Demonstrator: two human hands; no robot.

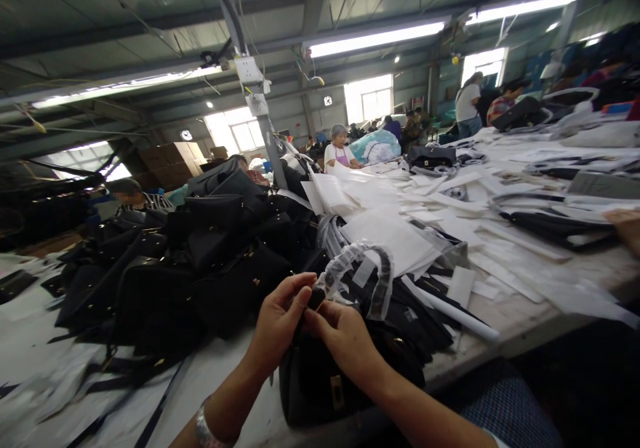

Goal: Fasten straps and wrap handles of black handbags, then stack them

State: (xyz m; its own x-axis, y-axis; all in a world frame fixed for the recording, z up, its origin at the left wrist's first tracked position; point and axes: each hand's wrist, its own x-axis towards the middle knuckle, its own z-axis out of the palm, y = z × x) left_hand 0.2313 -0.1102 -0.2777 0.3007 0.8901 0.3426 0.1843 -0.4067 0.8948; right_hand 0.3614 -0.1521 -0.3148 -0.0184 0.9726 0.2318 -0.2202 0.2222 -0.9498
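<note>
A black handbag [313, 385] with a gold-coloured clasp stands at the table's front edge, below my hands. Its curved handle [385, 278] arches up to the right, wrapped in clear plastic. Both hands meet at the handle's near left end, around a small black piece. My left hand [283, 315] pinches this end between thumb and fingers. From the right, my right hand [345, 335] closes on the same end, its fingertips just below the left thumb. The exact spot between the fingertips is partly hidden.
Black handbags [200, 255] lie heaped on the left. White paper sheets [400, 235] spread across the table, with a white roll [455, 311] near the front. A co-worker's hand [625, 225] reaches in at the right edge. A person in an apron [340, 151] is across the table.
</note>
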